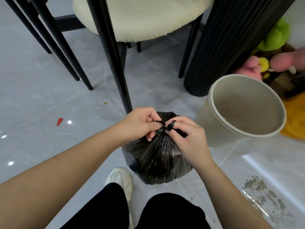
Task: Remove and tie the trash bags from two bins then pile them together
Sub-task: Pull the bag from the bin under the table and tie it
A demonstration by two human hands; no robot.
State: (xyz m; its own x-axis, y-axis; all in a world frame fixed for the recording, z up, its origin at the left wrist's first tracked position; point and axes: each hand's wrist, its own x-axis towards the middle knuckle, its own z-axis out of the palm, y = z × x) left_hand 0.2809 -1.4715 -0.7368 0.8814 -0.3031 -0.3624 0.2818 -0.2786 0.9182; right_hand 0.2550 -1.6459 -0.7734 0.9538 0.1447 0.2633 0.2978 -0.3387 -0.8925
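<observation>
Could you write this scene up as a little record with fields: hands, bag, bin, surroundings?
Activity: tying the gathered neck of the black trash bag
Left hand: pinches one twisted end at the knot
Right hand: pinches the other end, plastic wrapped over a fingertip
Bag position: on the floor, beside a white shoe
Bin: beige, right of the bag, no liner inside
Second bin: not in view
Surroundings: chair with cream seat behind; red scrap on floor at left

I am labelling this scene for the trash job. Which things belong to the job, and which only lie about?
Job: black trash bag, its neck pinched by the left hand and right hand; beige bin, no bag inside.
Lying about: red scrap; plush toys; cream chair; black ribbed column.
</observation>
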